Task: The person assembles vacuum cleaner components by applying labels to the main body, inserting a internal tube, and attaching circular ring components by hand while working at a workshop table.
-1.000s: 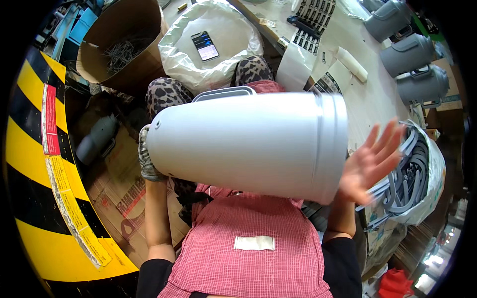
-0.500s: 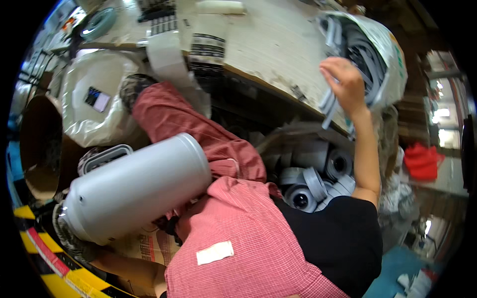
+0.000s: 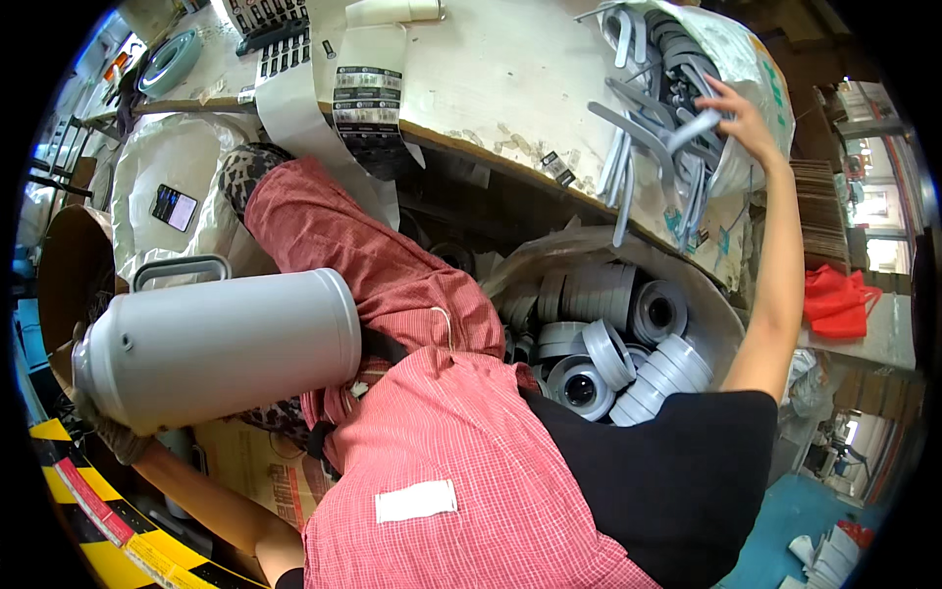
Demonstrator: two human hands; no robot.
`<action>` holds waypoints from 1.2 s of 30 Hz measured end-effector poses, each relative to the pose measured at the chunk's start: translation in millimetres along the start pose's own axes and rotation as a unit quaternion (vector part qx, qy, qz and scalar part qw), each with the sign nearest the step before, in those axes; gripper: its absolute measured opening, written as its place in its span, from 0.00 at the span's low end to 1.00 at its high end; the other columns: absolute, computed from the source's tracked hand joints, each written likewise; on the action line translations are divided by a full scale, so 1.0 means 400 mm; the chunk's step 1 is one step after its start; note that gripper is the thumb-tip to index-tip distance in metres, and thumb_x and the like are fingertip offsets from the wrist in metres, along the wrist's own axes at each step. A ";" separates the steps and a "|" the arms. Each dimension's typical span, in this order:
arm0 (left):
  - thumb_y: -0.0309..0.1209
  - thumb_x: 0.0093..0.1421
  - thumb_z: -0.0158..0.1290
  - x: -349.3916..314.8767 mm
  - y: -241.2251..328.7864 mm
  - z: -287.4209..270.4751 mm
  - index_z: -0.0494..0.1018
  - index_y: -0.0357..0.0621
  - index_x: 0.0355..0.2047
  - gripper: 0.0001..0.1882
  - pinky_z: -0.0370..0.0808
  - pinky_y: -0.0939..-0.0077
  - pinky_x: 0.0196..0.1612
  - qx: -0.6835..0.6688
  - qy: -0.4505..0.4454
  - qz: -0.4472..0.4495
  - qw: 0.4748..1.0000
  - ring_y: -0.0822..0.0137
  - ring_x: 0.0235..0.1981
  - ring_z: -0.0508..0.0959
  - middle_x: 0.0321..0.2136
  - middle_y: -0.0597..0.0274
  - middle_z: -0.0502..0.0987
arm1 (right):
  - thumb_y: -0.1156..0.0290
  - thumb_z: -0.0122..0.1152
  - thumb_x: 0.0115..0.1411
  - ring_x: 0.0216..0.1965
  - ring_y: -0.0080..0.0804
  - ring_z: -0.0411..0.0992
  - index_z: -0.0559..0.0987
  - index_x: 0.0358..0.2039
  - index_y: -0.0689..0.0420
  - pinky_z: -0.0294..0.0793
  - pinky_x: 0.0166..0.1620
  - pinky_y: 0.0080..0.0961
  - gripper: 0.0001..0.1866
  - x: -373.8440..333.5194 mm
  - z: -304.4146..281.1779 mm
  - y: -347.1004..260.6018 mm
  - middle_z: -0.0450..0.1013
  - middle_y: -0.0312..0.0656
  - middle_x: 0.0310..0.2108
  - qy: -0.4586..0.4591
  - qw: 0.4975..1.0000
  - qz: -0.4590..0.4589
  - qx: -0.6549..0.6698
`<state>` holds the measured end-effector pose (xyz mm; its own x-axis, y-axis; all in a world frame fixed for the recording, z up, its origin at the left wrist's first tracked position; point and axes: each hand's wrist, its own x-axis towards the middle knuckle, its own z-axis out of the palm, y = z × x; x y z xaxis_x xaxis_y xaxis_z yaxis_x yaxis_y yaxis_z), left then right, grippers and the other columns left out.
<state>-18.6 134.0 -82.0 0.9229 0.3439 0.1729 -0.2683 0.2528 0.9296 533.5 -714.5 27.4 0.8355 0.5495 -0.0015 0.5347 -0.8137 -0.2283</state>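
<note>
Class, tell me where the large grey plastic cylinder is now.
In the head view, the large grey plastic cylinder is at left, below the black rectangular smartphone, its narrower end in the gloved left hand.

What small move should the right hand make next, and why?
Perhaps draw one grey strip free: the right hand has its fingers among the strips at the white bag, while the left hand supports the flask.

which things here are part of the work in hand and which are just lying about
Likely part of the work:
grey canister, held by the gloved left hand
grey curved strips at the right hand
grey rings, though neither hand touches them

Likely just lying about:
phone
red cloth
</note>
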 end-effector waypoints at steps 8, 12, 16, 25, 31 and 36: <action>0.47 0.68 0.53 -0.008 -0.087 0.023 0.57 0.45 0.70 0.36 0.68 0.50 0.64 0.603 0.158 0.284 0.728 0.52 0.64 0.68 0.66 0.50 0.64 | 0.34 0.64 0.53 0.42 0.45 0.78 0.88 0.41 0.40 0.76 0.45 0.40 0.26 0.257 0.076 -0.162 0.83 0.36 0.39 0.248 0.925 0.197 -0.209; 0.52 0.62 0.59 -0.031 0.016 0.166 0.56 0.42 0.69 0.43 0.67 0.49 0.64 0.736 0.046 0.323 0.593 0.49 0.64 0.67 0.64 0.44 0.64 | 0.38 0.61 0.59 0.42 0.52 0.72 0.88 0.33 0.50 0.72 0.47 0.43 0.26 0.334 0.078 -0.103 0.74 0.44 0.35 0.351 0.910 0.050 -0.214; 0.56 0.61 0.57 -0.030 -0.039 0.423 0.56 0.36 0.67 0.46 0.61 0.49 0.67 0.515 0.203 0.183 0.813 0.47 0.63 0.67 0.63 0.41 0.66 | 0.44 0.50 0.69 0.41 0.58 0.77 0.83 0.41 0.56 0.73 0.45 0.50 0.26 0.415 0.158 -0.011 0.79 0.54 0.36 0.400 0.886 0.220 -0.084; 0.59 0.57 0.59 -0.107 -0.088 0.558 0.61 0.41 0.62 0.43 0.64 0.42 0.64 0.430 0.303 0.299 0.796 0.41 0.60 0.68 0.58 0.40 0.69 | 0.78 0.57 0.67 0.26 0.22 0.66 0.48 0.74 0.55 0.71 0.29 0.21 0.40 0.420 0.274 -0.571 0.69 0.40 0.40 0.509 0.763 -0.153 0.367; 0.60 0.51 0.64 -0.046 -0.052 0.662 0.64 0.53 0.58 0.41 0.58 0.38 0.68 0.604 0.101 0.284 0.738 0.44 0.54 0.75 0.51 0.46 0.76 | 0.74 0.50 0.72 0.17 0.18 0.58 0.51 0.74 0.50 0.64 0.20 0.19 0.33 0.279 0.462 -1.195 0.68 0.38 0.37 0.160 0.550 -0.279 0.771; 0.58 0.53 0.64 -0.069 -0.074 0.644 0.66 0.50 0.57 0.39 0.44 0.48 0.73 0.555 0.243 0.265 0.750 0.49 0.57 0.74 0.51 0.48 0.77 | 0.69 0.44 0.76 0.15 0.12 0.52 0.60 0.70 0.55 0.57 0.17 0.12 0.24 0.204 0.546 -1.374 0.63 0.35 0.33 -0.144 0.277 -0.264 0.913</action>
<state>34.8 -115.8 -30.3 0.4858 0.4877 0.7254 0.0834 -0.8520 0.5169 280.1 -181.0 -59.9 0.5162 0.7074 0.4828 -0.6022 0.7006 -0.3828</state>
